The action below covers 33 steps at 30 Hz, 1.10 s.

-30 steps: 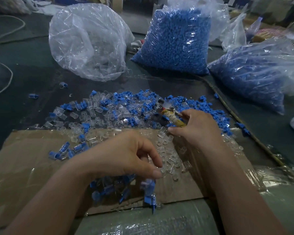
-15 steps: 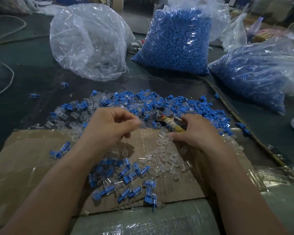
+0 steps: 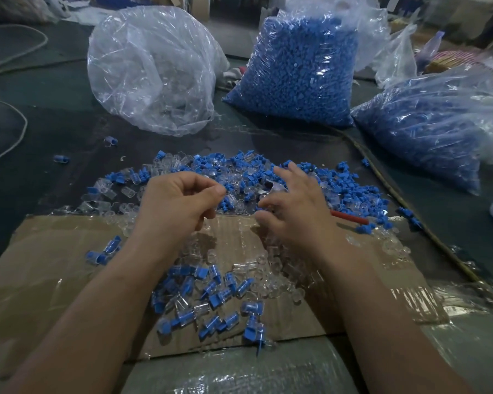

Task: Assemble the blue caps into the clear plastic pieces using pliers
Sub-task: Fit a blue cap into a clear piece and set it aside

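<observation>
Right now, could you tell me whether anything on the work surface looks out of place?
One stray piece and another lie alone on the dark surface, left of the mixed pile; nothing else stands out.

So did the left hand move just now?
Yes. The left hand moved away from the person, from over the finished pieces at the front of the cardboard up to its far edge.
</observation>
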Available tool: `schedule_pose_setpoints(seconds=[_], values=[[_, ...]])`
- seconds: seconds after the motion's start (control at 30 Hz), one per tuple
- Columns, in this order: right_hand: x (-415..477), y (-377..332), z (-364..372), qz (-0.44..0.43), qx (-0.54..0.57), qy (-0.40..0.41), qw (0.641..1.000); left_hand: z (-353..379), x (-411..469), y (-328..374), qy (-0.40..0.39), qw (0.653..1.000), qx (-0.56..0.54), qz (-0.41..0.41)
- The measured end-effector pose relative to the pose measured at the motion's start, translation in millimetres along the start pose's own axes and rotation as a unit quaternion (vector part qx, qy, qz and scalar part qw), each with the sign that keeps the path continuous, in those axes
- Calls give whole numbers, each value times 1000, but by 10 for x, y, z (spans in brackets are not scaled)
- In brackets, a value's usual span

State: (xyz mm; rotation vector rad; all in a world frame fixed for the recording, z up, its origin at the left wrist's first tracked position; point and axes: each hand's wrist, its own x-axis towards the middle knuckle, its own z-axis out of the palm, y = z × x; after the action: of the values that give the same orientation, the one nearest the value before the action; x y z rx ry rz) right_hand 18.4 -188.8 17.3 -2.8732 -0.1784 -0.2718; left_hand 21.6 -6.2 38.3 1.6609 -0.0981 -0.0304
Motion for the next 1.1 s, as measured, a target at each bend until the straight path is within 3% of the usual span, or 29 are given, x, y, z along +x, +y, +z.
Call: schedule_pose_setpoints(seconds=[0.3, 0.73, 1.1], values=[[68, -36, 98, 23, -38, -98, 994, 11, 1, -16, -3, 1000, 12, 5], [24, -37, -28, 18, -8, -42, 999, 3, 0, -10, -7, 1000, 5, 6], [30, -81, -94, -14, -13, -106, 994, 18, -4, -10, -10, 1000, 7, -1]])
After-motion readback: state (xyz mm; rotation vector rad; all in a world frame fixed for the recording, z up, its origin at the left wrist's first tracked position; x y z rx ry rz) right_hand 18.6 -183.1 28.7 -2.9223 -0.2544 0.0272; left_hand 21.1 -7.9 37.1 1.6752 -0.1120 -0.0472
